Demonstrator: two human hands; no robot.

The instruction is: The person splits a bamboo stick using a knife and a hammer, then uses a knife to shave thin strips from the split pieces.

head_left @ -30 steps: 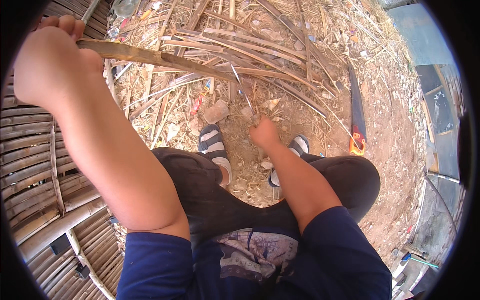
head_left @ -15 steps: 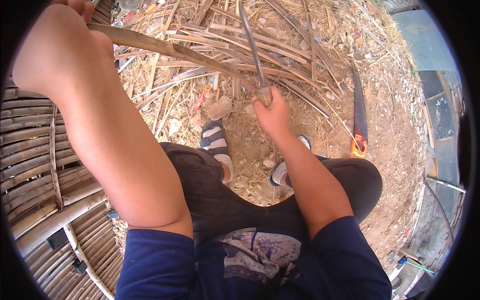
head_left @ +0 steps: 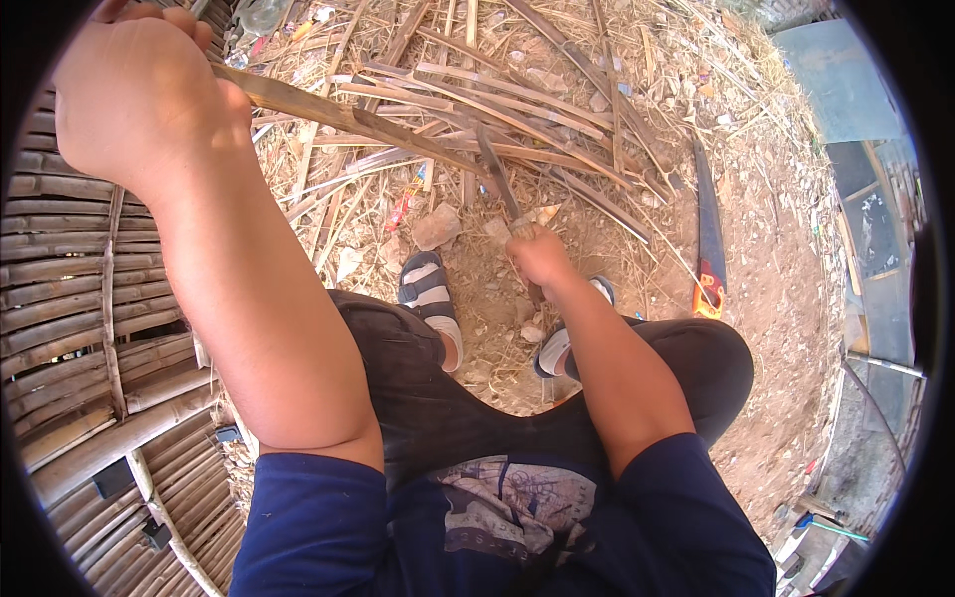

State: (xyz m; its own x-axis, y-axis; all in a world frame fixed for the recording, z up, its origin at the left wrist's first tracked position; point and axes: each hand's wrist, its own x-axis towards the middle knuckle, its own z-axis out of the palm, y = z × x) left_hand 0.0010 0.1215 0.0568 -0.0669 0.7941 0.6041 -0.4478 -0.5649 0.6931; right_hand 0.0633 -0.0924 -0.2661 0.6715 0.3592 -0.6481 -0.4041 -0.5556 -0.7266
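High on the left, my left hand point(head_left: 139, 95) is closed around one end of a long split bamboo strip point(head_left: 318, 107). The strip slopes down and right over the litter, its lower end close to the blade. In front of my right knee, my right hand point(head_left: 540, 257) grips a machete point(head_left: 494, 171) by its handle, fingers wrapped round it. The dark blade points up and away from me. Whether blade and strip touch, I cannot tell. A pale, pointed chip point(head_left: 544, 214) shows just above my right fist.
A heap of bamboo strips point(head_left: 477, 85) lies ahead on straw-strewn dirt. To the right rests a handsaw point(head_left: 709, 229) with an orange handle. Stones point(head_left: 436, 227) sit near my left sandal point(head_left: 426, 281). A bamboo slat wall point(head_left: 75, 264) stands at my left.
The machete has come down and toward me, its blade now tilted more to the left. My left hand and the bamboo strip have shifted slightly right and down.
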